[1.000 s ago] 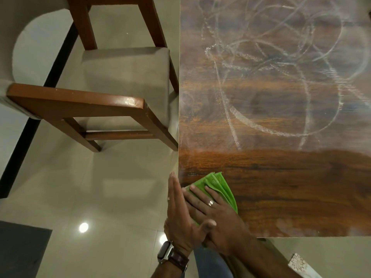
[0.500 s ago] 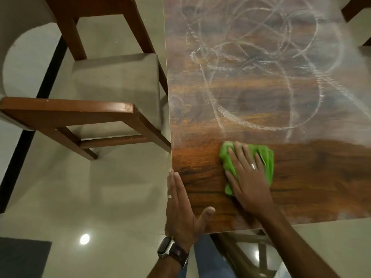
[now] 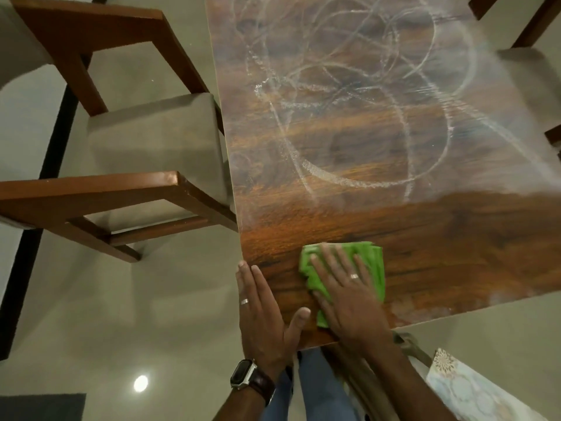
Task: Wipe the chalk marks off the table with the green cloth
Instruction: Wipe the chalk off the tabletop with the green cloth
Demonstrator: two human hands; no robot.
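The dark wooden table [image 3: 455,238] carries looping white chalk marks [image 3: 349,183] over its middle and far part, while a near strip shows bare wood. A folded green cloth [image 3: 375,265] lies flat on that near strip by the table's left corner. My right hand [image 3: 349,299] presses palm-down on the cloth with fingers spread. My left hand [image 3: 264,314] rests flat along the table's left edge, fingers together, thumb touching the tabletop, holding nothing. Faint chalk smears [image 3: 425,311] remain near the front edge.
A wooden chair [image 3: 145,147] with a grey seat stands against the table's left side. Another chair [image 3: 531,71] sits at the far right. Tiled floor [image 3: 121,314] lies to the left, a patterned item [image 3: 473,393] at the lower right.
My right hand slid the cloth from the left corner out onto the table, then back a little toward the near edge. The left hand stayed on the table's edge.
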